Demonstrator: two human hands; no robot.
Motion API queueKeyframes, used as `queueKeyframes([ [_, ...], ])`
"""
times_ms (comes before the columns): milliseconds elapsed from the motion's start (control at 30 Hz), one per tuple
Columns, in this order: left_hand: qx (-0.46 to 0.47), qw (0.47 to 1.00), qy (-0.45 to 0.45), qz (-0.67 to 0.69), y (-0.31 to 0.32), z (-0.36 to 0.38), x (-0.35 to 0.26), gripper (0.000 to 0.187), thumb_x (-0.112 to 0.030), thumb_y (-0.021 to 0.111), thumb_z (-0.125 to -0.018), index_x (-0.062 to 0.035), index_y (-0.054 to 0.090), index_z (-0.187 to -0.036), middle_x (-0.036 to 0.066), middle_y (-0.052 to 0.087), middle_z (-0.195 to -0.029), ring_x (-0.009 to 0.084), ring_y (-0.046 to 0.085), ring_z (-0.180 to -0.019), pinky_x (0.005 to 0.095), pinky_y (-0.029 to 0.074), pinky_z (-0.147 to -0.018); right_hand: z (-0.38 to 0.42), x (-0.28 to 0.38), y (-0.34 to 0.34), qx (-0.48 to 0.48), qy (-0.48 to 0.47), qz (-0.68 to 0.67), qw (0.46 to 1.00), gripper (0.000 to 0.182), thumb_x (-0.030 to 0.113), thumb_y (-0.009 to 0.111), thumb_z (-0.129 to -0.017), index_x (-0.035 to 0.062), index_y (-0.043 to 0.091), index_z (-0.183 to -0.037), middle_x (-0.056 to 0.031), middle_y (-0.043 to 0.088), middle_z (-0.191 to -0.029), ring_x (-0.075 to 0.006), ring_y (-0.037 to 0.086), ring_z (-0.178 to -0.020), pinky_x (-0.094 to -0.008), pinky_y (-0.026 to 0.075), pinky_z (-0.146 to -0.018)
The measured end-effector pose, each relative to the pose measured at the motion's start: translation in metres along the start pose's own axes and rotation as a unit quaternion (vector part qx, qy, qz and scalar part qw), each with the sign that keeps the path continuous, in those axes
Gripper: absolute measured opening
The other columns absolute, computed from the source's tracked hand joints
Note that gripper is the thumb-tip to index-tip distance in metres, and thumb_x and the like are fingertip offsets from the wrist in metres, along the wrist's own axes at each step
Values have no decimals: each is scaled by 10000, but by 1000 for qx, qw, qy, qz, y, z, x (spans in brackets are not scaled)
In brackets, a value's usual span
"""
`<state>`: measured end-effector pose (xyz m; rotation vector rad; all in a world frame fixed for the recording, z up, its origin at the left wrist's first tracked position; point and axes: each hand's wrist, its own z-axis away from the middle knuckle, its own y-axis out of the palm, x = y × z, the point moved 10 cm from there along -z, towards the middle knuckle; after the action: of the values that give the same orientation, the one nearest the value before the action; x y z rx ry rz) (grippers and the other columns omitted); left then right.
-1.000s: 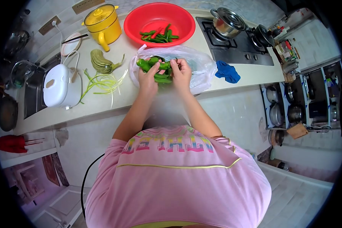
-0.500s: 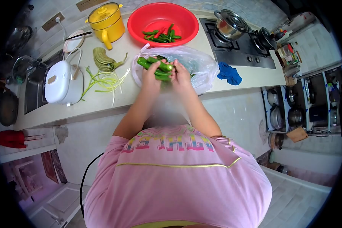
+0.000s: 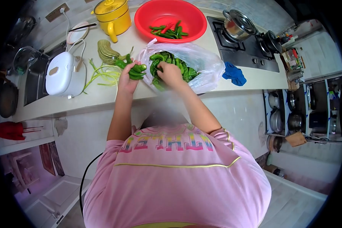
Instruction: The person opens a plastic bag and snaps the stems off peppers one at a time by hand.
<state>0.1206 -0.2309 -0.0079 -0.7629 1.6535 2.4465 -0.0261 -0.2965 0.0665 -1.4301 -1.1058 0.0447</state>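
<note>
My left hand (image 3: 127,80) is closed around several green peppers (image 3: 136,71), held over the counter just left of an opened white plastic bag (image 3: 211,67). More green peppers (image 3: 187,70) fill the bag. Over the bag's mouth, my right hand (image 3: 171,74) has its fingers curled down among these peppers, at one of them; the fingertips are partly hidden. Behind the bag stands a red basin (image 3: 170,11) with several green peppers (image 3: 174,34) and a red one (image 3: 167,28) in it.
Left on the counter (image 3: 102,97) are a striped squash (image 3: 108,52), green stalks (image 3: 102,76), a white appliance (image 3: 60,78) and a yellow pot (image 3: 116,21). A blue cloth (image 3: 234,74) lies right of the bag, near the stove (image 3: 250,57) with a steel pot (image 3: 237,28).
My hands have moved apart. The left went leftward with the green peppers in it, while the right came down into the bag. The bag's peppers now show, and the view has shifted slightly.
</note>
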Motion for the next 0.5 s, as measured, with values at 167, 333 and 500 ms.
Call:
queueKeyframes([
  [167, 51, 997, -54, 7, 19, 12, 3, 265, -193, 523, -859, -30, 494, -1067, 99, 558, -1013, 222, 531, -986, 403, 427, -884, -10, -9, 31, 68, 26, 77, 994, 187, 164, 614, -719, 14, 543, -806, -208, 606, -733, -357, 600, -732, -430, 475, -651],
  [333, 81, 982, -132, 110, 50, 22, 10, 363, -276, 480, -881, -26, 479, -1143, 116, 541, -1079, 260, 501, -1034, 435, 391, -913, 3, -18, -47, -77, 101, -59, 990, 296, 261, 669, -726, 30, 511, -820, -184, 572, -691, -341, 566, -672, -396, 433, -616],
  [500, 127, 986, -110, 10, 74, -37, 23, 408, -341, 505, -867, -34, 491, -1136, 128, 526, -1105, 280, 496, -1023, 422, 402, -891, 27, -64, -91, -222, 141, -289, 920, 224, 156, 669, -764, 21, 492, -790, 20, 436, -592, -53, 379, -548, -216, 328, -499],
])
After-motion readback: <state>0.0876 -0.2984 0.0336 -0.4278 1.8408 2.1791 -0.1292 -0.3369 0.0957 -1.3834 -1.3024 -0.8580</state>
